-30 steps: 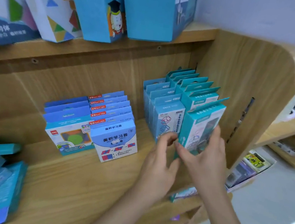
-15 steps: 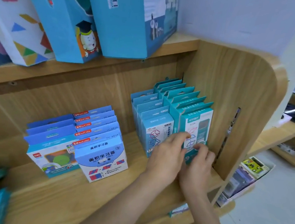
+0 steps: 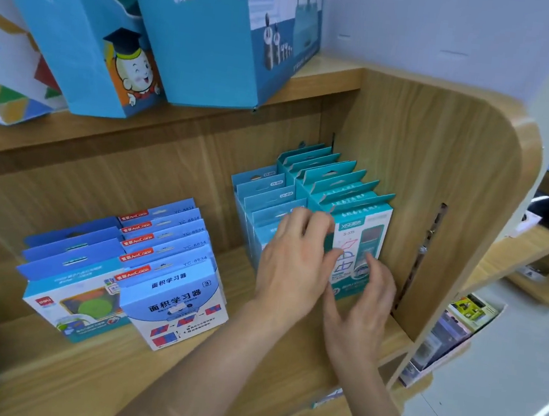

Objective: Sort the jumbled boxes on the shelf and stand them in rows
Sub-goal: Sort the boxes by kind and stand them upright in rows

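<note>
Four rows of small boxes are stood upright on the wooden shelf [image 3: 76, 373]. Two blue rows are set side by side at the left: the left blue row [image 3: 69, 253] and the right blue row [image 3: 168, 230], whose front box is printed with red and blue shapes. Well to the right, a pale blue row [image 3: 262, 186] and a teal row [image 3: 334, 177] are packed against each other, the teal row being placed near the wooden side panel [image 3: 439, 192].

The front teal box [image 3: 366, 232] is stood at the head of its row, facing outward. Its left edge is pinched by the left hand [image 3: 294, 261], whose fingers are curled across the top of the neighbouring pale blue row and whose thumb is laid on the box's face. The lower front of the same box is touched by the right hand [image 3: 362, 296], with its fingers loosely extended and nothing enclosed in it.

Large blue cartons [image 3: 209, 46] are seen on the shelf above.
</note>
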`<state>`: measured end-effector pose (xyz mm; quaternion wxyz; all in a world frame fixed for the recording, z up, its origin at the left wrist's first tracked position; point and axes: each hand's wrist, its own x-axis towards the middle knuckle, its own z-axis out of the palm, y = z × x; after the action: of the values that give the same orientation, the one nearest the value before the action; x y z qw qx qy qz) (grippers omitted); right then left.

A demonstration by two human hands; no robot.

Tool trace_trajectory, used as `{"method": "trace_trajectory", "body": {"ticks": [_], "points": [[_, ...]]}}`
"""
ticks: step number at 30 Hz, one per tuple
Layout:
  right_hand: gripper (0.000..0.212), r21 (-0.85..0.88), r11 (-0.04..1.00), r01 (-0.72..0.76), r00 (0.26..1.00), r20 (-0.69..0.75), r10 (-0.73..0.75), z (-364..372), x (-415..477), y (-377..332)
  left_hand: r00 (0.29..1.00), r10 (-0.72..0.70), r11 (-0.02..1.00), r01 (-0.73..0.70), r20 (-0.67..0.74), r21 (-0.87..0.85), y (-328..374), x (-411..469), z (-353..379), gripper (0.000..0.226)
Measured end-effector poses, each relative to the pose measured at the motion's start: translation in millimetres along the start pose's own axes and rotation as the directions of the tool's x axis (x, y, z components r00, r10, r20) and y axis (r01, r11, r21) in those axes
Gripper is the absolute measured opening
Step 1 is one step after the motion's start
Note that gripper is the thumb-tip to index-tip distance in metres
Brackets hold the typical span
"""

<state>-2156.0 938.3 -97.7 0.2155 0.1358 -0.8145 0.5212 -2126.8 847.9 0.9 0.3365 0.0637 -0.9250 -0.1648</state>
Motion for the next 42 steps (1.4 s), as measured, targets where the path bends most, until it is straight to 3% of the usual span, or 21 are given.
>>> {"method": "trace_trajectory", "body": {"ticks": [3,6,15,22,28,33,42], "points": [[0.073,0.012,1.0,0.029,0.999,0.028,-0.029,1.6,1.9,2.1,0.999,0.046,0.999,-0.045,0.028,-0.014,2.6,11.2,-7.2,0.054],[0.073,-0.003,1.0,0.022,0.998,0.064,-0.021,3.1,3.6,5.0,0.993,0.041,0.999,-0.038,0.112,-0.034,3.7,16.8,-9.9,0.055],[0.072,0.024,1.0,-0.004,0.997,0.08,0.002,-2.7,1.5,2.0,0.992,0.056,0.995,-0.046,0.116,-0.092,-0.4,2.5,-24.7,0.071],[0.063,0.064,0.996,0.067,0.997,0.03,-0.069,-18.3,-9.5,-24.0,1.0,-0.02,0.986,0.019,-0.002,-0.166,-20.3,-40.5,-55.8,0.054],[0.059,0.213,0.968,0.131,0.972,0.164,-0.168,-27.1,-17.4,-67.8,0.996,-0.053,0.987,0.041,-0.075,-0.153,-38.7,-76.0,-93.6,0.02],[0.047,0.382,0.913,0.144,0.878,0.376,-0.296,-18.4,-30.3,-116.0,0.982,-0.107,0.993,0.097,-0.155,-0.068,-55.8,-110.4,-141.5,0.018],[0.03,0.506,0.835,0.215,0.591,0.613,-0.524,13.8,-76.5,-213.1,0.941,-0.243,0.949,0.281,-0.235,0.144,-109.8,-176.0,-247.5,0.017]]}}
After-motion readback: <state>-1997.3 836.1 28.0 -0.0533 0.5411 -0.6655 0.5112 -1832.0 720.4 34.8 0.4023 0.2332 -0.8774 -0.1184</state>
